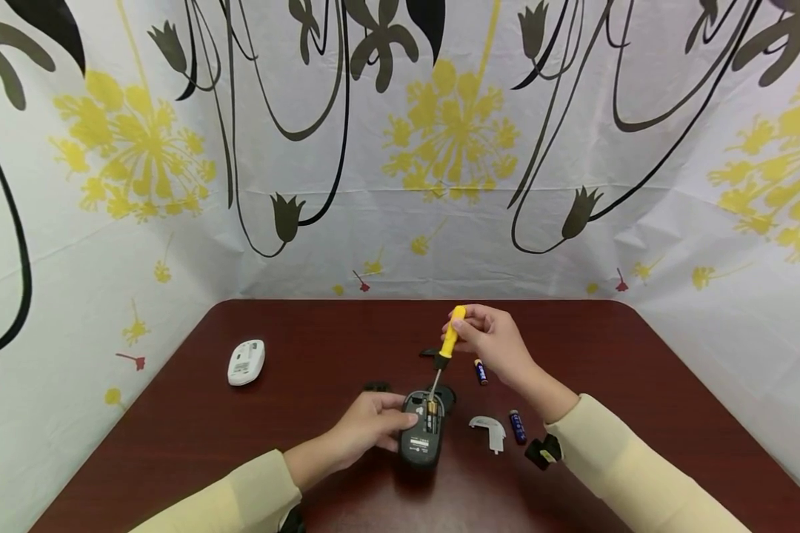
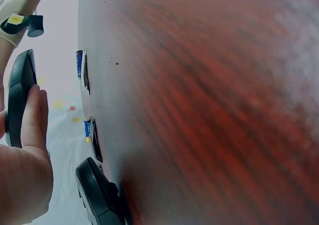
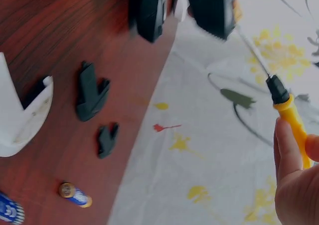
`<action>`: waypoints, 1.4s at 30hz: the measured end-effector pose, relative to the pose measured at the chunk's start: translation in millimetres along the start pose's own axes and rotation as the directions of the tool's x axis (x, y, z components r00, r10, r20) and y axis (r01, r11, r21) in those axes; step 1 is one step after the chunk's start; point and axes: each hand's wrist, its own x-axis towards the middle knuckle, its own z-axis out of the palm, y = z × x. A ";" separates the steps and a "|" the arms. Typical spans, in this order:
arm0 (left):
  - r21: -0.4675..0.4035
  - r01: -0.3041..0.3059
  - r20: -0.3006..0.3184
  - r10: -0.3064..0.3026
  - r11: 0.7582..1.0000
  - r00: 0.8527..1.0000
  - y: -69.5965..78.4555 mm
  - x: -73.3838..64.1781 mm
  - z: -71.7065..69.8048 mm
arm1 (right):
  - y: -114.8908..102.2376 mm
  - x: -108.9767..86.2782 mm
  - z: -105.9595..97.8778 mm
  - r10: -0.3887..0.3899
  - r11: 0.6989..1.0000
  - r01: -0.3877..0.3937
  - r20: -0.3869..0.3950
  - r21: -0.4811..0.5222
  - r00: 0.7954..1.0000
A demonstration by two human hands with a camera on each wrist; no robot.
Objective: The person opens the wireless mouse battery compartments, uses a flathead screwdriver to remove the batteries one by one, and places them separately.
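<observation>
My left hand (image 1: pixel 367 426) grips a black computer mouse (image 1: pixel 420 448) from its left side, thumb on its upturned underside. The battery compartment lies uncovered, and a battery (image 1: pixel 432 407) shows inside. In my right hand (image 1: pixel 500 348) I hold a screwdriver by its yellow handle (image 1: pixel 450 339), pinched between thumb and fingers. Its metal shaft slants down, the tip at the upper end of the compartment, over the battery. The left wrist view has the mouse (image 2: pixel 21 98) raised above the tabletop. In the right wrist view the screwdriver (image 3: pixel 294 127) reaches toward the blurred mouse (image 3: pixel 212 8).
A white mouse (image 1: pixel 247 363) lies underside up on the left of the brown table (image 1: pixel 307 333). To the right are a white cover (image 1: pixel 489 431) and two blue batteries (image 1: pixel 517 427). Another black mouse (image 2: pixel 99 195) and small black covers (image 3: pixel 91 93) lie beyond my hands. Patterned cloth (image 1: pixel 400 252) hangs behind.
</observation>
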 end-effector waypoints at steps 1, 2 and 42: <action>0.000 -0.002 0.003 0.002 1.000 1.000 0.3 -0.2 0.3 | 2.7 1.9 -2.2 0.044 0.999 -0.043 -0.005 0.020 0.999; -0.003 -0.005 0.006 0.005 1.000 1.000 0.6 -0.3 0.5 | 5.4 3.6 -4.4 0.082 0.996 -0.082 -0.007 0.035 0.997; -0.064 -0.024 0.018 0.025 0.998 1.000 -0.5 4.0 -5.9 | 38.1 5.8 2.5 0.438 0.879 -0.442 0.061 0.181 0.897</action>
